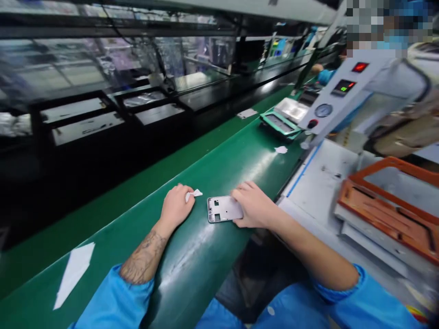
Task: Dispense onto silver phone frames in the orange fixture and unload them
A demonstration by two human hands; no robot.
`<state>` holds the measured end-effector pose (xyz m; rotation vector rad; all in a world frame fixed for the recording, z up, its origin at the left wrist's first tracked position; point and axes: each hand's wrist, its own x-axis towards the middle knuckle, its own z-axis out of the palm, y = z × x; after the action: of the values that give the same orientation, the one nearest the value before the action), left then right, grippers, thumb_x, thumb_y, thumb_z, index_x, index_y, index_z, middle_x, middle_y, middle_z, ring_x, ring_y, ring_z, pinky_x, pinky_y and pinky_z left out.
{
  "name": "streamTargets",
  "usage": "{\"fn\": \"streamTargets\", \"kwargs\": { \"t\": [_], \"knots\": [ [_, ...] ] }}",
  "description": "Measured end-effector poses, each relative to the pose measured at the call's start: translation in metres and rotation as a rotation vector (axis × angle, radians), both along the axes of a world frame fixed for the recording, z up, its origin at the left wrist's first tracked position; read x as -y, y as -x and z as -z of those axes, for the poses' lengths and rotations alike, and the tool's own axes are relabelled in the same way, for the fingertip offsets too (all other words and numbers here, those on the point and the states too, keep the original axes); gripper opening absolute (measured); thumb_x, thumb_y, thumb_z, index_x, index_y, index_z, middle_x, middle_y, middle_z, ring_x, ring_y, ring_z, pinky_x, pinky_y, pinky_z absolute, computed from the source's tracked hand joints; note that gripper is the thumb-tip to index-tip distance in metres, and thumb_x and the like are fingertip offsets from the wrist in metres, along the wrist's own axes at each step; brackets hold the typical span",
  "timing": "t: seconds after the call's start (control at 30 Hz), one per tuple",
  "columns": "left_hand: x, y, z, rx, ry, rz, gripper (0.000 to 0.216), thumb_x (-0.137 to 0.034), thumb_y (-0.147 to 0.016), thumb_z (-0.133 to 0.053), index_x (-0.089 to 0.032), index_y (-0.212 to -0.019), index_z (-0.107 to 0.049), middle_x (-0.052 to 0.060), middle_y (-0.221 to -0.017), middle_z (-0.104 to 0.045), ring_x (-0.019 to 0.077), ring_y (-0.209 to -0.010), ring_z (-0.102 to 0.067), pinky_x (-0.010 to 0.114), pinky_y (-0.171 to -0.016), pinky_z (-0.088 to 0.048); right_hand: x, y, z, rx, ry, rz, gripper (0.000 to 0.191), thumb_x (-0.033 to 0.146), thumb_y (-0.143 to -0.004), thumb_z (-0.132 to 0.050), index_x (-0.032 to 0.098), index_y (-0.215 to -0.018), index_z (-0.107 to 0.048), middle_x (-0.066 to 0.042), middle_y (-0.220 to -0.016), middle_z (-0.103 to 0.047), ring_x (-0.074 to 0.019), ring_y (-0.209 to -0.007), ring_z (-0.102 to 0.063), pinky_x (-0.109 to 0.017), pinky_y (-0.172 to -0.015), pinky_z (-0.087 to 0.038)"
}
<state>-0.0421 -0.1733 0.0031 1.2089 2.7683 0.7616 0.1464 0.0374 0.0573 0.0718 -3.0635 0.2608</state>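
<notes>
A silver phone frame (224, 209) with square cutouts at its left end is gripped by my right hand (254, 205) around its right end, just over the green bench mat (192, 256). To its left, my left hand (176, 205) has its fingers curled round a small crumpled white wipe (194, 193), whose tip sticks out toward the phone frame. A gap separates the wipe from the frame. The undersides of both hands are hidden.
A folded white paper sheet (75, 272) lies at lower left, a white scrap (281, 149) farther up. Beyond it stands a green-rimmed fixture (280, 124). At right are a machine panel with gauge (323, 110) and an orange fixture (387, 214). Black trays (85, 123) stand left; a co-worker's hand (317, 68) shows behind.
</notes>
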Motion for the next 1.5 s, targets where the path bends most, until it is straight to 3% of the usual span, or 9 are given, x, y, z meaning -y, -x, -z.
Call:
{"fn": "streamTargets", "kwargs": {
  "t": [0.23, 0.5, 0.77, 0.87, 0.93, 1.07, 1.13, 1.33, 1.5],
  "knots": [
    [0.146, -0.044, 0.002, -0.032, 0.057, 0.107, 0.021, -0.038, -0.097, -0.051, -0.026, -0.095, -0.068, 0.003, -0.089, -0.068, 0.0216, -0.084, -0.060, 0.038, -0.075, -0.040, -0.035, -0.009, 0.029, 0.030, 0.273, 0.074, 0.101, 0.046, -0.062, -0.087, 0.024, -0.148, -0.038, -0.014, -0.147, -0.054, -0.0353, -0.136, -0.051, -0.057, -0.118, -0.035],
    [0.147, -0.044, 0.005, -0.033, 0.089, 0.137, 0.019, -0.039, -0.096, -0.053, -0.028, -0.092, -0.068, 0.002, -0.082, -0.069, 0.0198, -0.071, -0.059, 0.038, -0.067, -0.038, -0.041, -0.037, 0.062, -0.102, 0.468, 0.286, 0.100, 0.049, -0.072, -0.081, 0.028, -0.153, -0.026, -0.013, -0.139, -0.060, -0.0327, -0.134, -0.055, -0.060, -0.121, -0.034],
    [0.140, -0.053, -0.009, 0.077, 0.071, 0.156, 0.017, -0.029, -0.093, -0.056, -0.027, -0.107, -0.065, 0.004, -0.095, -0.069, 0.0217, -0.087, -0.062, 0.040, -0.079, -0.042, -0.035, 0.137, 0.065, -0.215, 0.346, 0.172, 0.096, 0.055, -0.077, -0.075, 0.022, -0.156, -0.030, -0.015, -0.146, -0.058, -0.0365, -0.138, -0.050, -0.058, -0.117, -0.038],
    [0.158, -0.048, -0.017, 0.180, -0.049, 0.215, 0.044, -0.042, -0.086, -0.067, -0.027, -0.127, -0.059, 0.007, -0.115, -0.069, 0.0236, -0.103, -0.064, 0.040, -0.090, -0.049, -0.022, 0.193, 0.060, -0.273, 0.318, 0.191, 0.094, 0.057, -0.081, -0.069, 0.016, -0.157, -0.031, -0.019, -0.152, -0.052, -0.0382, -0.138, -0.050, -0.057, -0.117, -0.040],
    [0.182, -0.032, -0.022, 0.125, -0.100, 0.081, 0.053, -0.050, -0.085, -0.067, -0.025, -0.131, -0.056, 0.010, -0.126, -0.067, 0.0256, -0.115, -0.063, 0.041, -0.099, -0.051, -0.017, 0.205, 0.061, -0.341, 0.291, 0.219, 0.087, 0.055, -0.085, -0.065, 0.014, -0.155, -0.036, -0.020, -0.151, -0.052, -0.0394, -0.137, -0.051, -0.057, -0.115, -0.043],
    [0.254, 0.028, -0.036, -0.167, 0.027, -0.762, 0.071, -0.050, -0.089, -0.058, -0.014, -0.147, -0.039, 0.020, -0.150, -0.051, 0.0310, -0.143, -0.046, 0.044, -0.118, -0.039, -0.018, 0.183, 0.075, -0.432, 0.313, 0.237, 0.075, 0.052, -0.086, -0.062, 0.014, -0.149, -0.044, -0.020, -0.138, -0.061, -0.0385, -0.129, -0.057, -0.056, -0.109, -0.048],
    [0.289, 0.059, -0.042, -0.169, 0.129, -1.006, 0.095, -0.055, -0.085, -0.061, -0.006, -0.157, -0.022, 0.028, -0.160, -0.036, 0.0399, -0.150, -0.035, 0.051, -0.120, -0.035, -0.020, 0.164, 0.084, -0.416, 0.325, 0.204, 0.069, 0.052, -0.086, -0.060, 0.017, -0.145, -0.049, -0.017, -0.134, -0.064, -0.0372, -0.126, -0.058, -0.055, -0.107, -0.050],
    [0.320, 0.107, -0.059, 0.047, 0.311, -1.069, 0.113, -0.057, -0.080, -0.064, 0.003, -0.159, -0.010, 0.034, -0.119, -0.070, 0.0463, -0.117, -0.067, 0.050, -0.092, -0.052, -0.002, 0.115, 0.090, -0.400, 0.313, 0.142, 0.047, 0.050, -0.091, -0.054, 0.022, -0.129, -0.057, -0.013, -0.127, -0.067, -0.0339, -0.122, -0.061, -0.056, -0.105, -0.052],
    [0.237, 0.086, -0.069, 0.086, 0.250, -0.775, 0.115, -0.047, -0.075, -0.069, -0.003, -0.162, -0.007, 0.025, -0.119, -0.074, 0.0382, -0.110, -0.071, 0.042, -0.089, -0.052, 0.029, 0.083, 0.084, -0.363, 0.370, 0.134, 0.044, 0.050, -0.092, -0.057, 0.027, -0.130, -0.057, -0.011, -0.133, -0.066, -0.0337, -0.129, -0.059, -0.062, -0.114, -0.045]
  ]
}}
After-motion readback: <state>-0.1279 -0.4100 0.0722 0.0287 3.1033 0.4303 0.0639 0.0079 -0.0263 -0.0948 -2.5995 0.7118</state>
